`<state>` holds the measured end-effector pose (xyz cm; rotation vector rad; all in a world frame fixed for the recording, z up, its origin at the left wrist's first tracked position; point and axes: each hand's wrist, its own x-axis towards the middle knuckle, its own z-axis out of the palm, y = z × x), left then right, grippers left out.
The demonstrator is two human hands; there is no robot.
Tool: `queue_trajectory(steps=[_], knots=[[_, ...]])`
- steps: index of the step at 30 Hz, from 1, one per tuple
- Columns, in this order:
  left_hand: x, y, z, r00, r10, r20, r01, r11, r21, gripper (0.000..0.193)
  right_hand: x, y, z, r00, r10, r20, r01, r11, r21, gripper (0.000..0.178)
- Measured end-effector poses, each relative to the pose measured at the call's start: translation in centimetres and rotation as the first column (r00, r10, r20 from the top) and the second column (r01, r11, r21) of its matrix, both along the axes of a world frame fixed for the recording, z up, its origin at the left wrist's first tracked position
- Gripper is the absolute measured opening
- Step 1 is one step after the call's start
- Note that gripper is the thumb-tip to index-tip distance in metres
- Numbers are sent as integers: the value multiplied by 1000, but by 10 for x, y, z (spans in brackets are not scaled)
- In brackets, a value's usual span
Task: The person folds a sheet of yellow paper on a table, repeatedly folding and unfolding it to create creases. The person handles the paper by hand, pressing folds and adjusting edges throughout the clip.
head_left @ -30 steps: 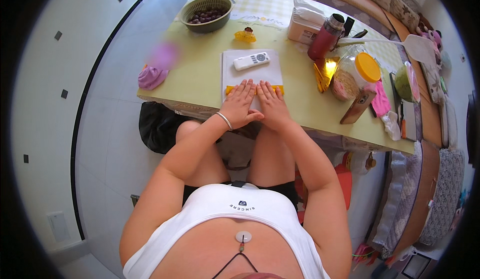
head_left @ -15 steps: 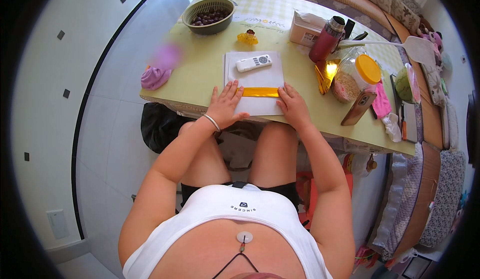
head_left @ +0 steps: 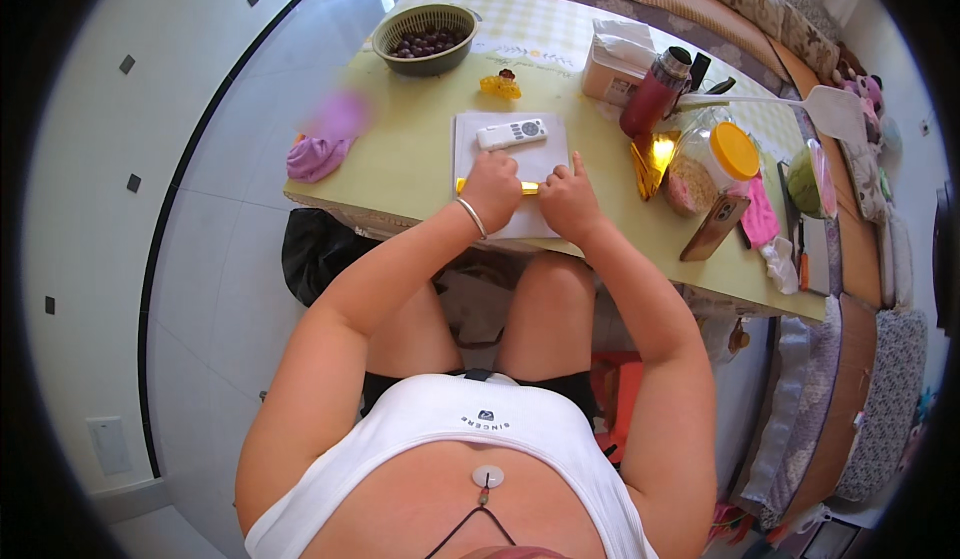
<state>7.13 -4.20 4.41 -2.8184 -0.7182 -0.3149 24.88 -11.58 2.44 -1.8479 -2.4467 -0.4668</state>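
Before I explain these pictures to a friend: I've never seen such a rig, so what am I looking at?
No machine here: just a person's bare left hand, with a bracelet at the wrist, and right hand. A wide fisheye camera worn on the head looks down, so edges bend. On the table lies white paper bearing a remote; farther off, a basket of dark fruit, and to the right a red flask and yellow-lidded jar. Both hands are at a yellow strip on the paper. Whether the fingers grip it is hard to tell.
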Motion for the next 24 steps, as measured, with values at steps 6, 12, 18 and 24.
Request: queue_trajectory(steps=[6, 12, 18, 24], knots=[[16, 13, -19, 989, 108, 97, -95, 987, -132, 13, -6, 0, 22, 928, -78, -363, 116, 990, 84, 42], [24, 65, 50, 943, 225, 243, -195, 970, -143, 17, 36, 20, -12, 500, -156, -852, 509, 849, 143, 93], [-20, 65, 101, 801, 1, 599, 333, 831, -446, 11, 43, 7, -34, -135, -7, -991, 347, 936, -54, 102], [-62, 90, 37, 875, 67, 479, 478, 33, -878, 28, 12, -49, 26, 914, 265, -308, -136, 914, 382, 49]])
